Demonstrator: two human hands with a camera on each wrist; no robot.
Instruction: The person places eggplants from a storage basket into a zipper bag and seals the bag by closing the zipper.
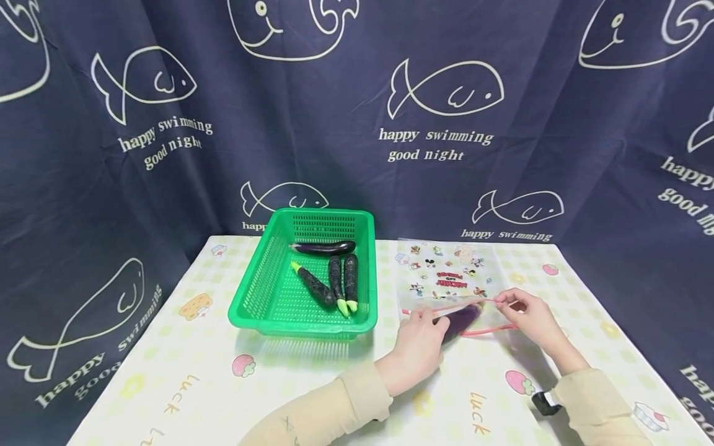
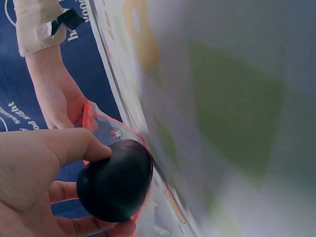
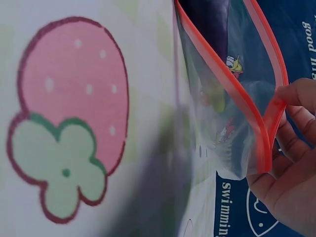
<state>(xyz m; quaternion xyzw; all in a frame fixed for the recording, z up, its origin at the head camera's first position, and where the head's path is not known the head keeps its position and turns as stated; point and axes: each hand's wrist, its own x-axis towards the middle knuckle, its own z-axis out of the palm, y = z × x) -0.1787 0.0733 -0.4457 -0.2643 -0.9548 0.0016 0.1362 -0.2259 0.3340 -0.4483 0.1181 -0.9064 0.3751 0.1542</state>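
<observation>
My left hand (image 1: pixel 419 345) grips a dark purple eggplant (image 2: pixel 116 180) by its rounded end, thumb on top and fingers beneath. The eggplant's far part lies inside the mouth of a clear zip bag (image 1: pixel 446 266) with cartoon prints and a red zip edge. At the right end of that mouth, my right hand (image 1: pixel 527 316) pinches the red edge between thumb and fingers. In the right wrist view the zip edges (image 3: pixel 269 113) spread apart from the pinched corner, and part of the eggplant (image 3: pixel 207 22) shows between them.
A green plastic basket (image 1: pixel 242 316) stands to the left. It holds a glossy eggplant (image 1: pixel 326 248) and three dark, rough-skinned vegetables (image 1: pixel 315 286) with pale green ends. A printed cloth (image 1: pixel 195 359) covers the table, and a navy fish-print curtain (image 1: pixel 334 136) hangs behind it.
</observation>
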